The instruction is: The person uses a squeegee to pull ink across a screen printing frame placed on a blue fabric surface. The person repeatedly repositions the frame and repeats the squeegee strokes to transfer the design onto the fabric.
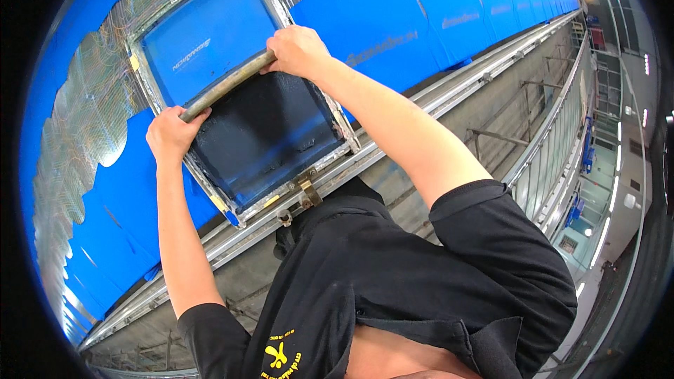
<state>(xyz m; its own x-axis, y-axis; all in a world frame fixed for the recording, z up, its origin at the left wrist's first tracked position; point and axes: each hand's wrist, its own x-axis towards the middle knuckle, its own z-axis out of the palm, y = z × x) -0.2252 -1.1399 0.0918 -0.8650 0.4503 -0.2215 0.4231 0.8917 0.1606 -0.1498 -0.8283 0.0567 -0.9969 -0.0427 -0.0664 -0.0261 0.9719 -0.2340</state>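
My left hand (170, 135) and my right hand (296, 52) grip the two ends of a long, worn squeegee bar (228, 81), which lies slanted across a rectangular screen frame (344, 128). The frame's far half shows translucent blue mesh (203, 21); its near half is covered with dark, wet-looking ink (260, 144). The frame's sides are pale metal with bits of tape. A brass-coloured clamp (306, 191) sits at its near edge, on the rail.
Blue panels (379, 14) and silvery, wavy-edged, patterned sheets (74, 168) run along a long table. A metal rail (449, 102) follows its near edge. At right are a grey walkway, metal railings (537, 147) and strip lights.
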